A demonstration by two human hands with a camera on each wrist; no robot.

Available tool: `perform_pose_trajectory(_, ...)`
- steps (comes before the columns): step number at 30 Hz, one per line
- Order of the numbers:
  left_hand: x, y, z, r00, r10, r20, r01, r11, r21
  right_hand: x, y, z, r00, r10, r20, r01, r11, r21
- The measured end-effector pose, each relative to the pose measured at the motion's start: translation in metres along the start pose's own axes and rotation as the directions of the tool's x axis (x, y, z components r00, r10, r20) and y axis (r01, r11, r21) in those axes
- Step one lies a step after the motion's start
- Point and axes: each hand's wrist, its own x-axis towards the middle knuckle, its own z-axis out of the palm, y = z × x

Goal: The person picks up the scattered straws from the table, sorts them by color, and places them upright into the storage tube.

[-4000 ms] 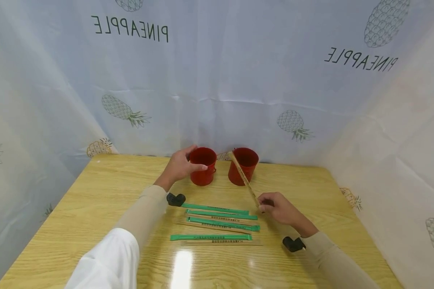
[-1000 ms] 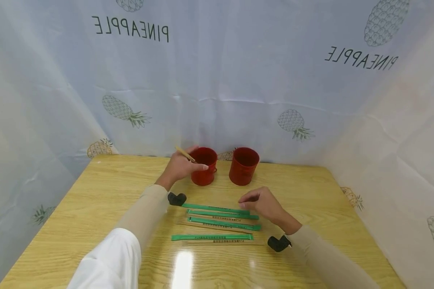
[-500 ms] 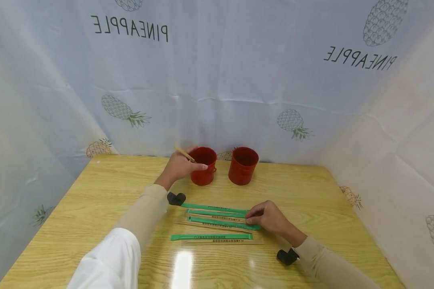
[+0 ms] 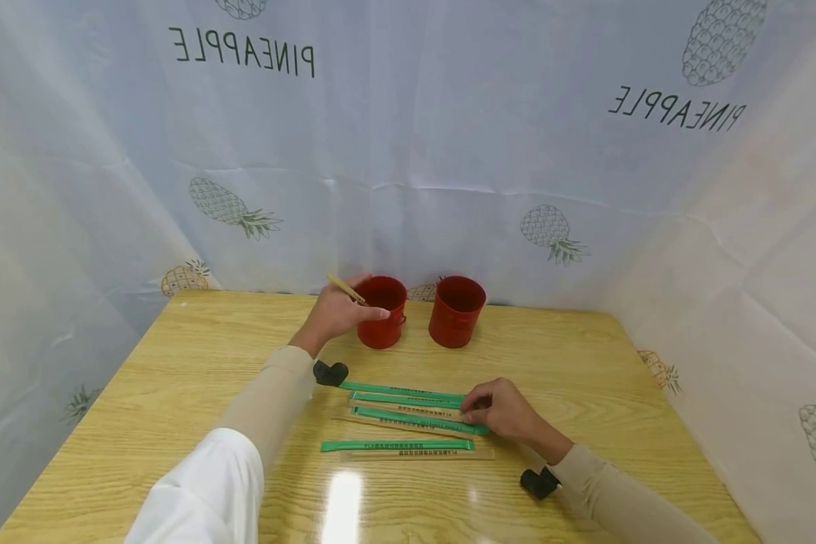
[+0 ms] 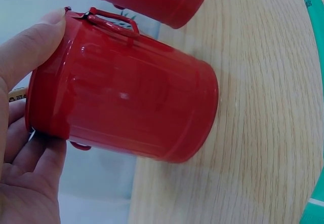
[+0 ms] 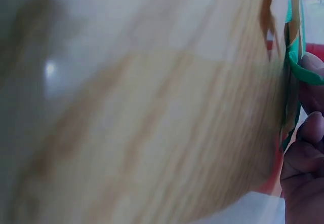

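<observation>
My left hand (image 4: 336,311) grips the rim of the left red bucket (image 4: 378,330), thumb at the front and fingers behind. A brown paper-wrapped straw (image 4: 345,289) leans out over that bucket's left rim, its lower part hidden. Below the buckets, green-wrapped straws (image 4: 397,446) and brown-wrapped straws (image 4: 418,456) lie crosswise in a row. My right hand (image 4: 510,412) pinches at the right ends of the upper straws; I cannot tell which one it holds. A bent green wrapper end (image 6: 304,74) shows by its fingertips in the right wrist view.
A second red bucket (image 4: 452,332) stands just right of the gripped one. Both are near the back edge of the wooden table (image 4: 211,355), close to a pineapple-print curtain (image 4: 394,151). Black wrist-camera mounts (image 4: 330,373) hang close over the tabletop.
The brown straw, earlier in my right hand by the right bucket, now rests in the left bucket. My right hand has come down to the straw row. My left hand stays put.
</observation>
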Motion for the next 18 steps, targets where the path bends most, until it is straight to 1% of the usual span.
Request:
perform_pose_trajectory(5,-0.001,0.002,0.0,1.0,-0.001,0.004,0.001,1.0,0.002,0.001,-0.001,0.0,0.999,-0.041,0.023,0.042,0.996,-0.077)
perform_pose_trajectory(7,-0.001,0.002,-0.001,1.0,-0.001,0.005,0.001,1.0,0.004,0.002,-0.003,-0.001,0.996,-0.078,0.048,0.083,0.989,-0.124)
perform_pose_trajectory(9,-0.002,0.003,-0.002,1.0,-0.002,0.003,0.002,1.0,0.003,0.003,-0.005,-0.002,0.989,-0.121,0.083,0.135,0.972,-0.193)
perform_pose_trajectory(12,-0.001,0.003,-0.003,1.0,-0.001,0.001,0.001,1.0,0.0,0.004,-0.009,-0.002,0.974,-0.174,0.144,0.211,0.932,-0.296)
perform_pose_trajectory(15,-0.001,0.002,-0.002,1.0,-0.004,-0.001,0.004,1.0,0.001,0.004,-0.011,-0.003,0.96,-0.202,0.194,0.261,0.895,-0.362)
perform_pose_trajectory(16,0.0,0.001,-0.002,1.0,-0.005,0.0,0.005,1.0,0.002,0.004,-0.011,-0.004,0.957,-0.204,0.206,0.269,0.889,-0.371)
perform_pose_trajectory(18,0.001,0.0,-0.001,1.0,-0.002,0.004,0.002,1.0,0.005,0.002,-0.01,-0.005,0.956,-0.201,0.216,0.27,0.892,-0.363)
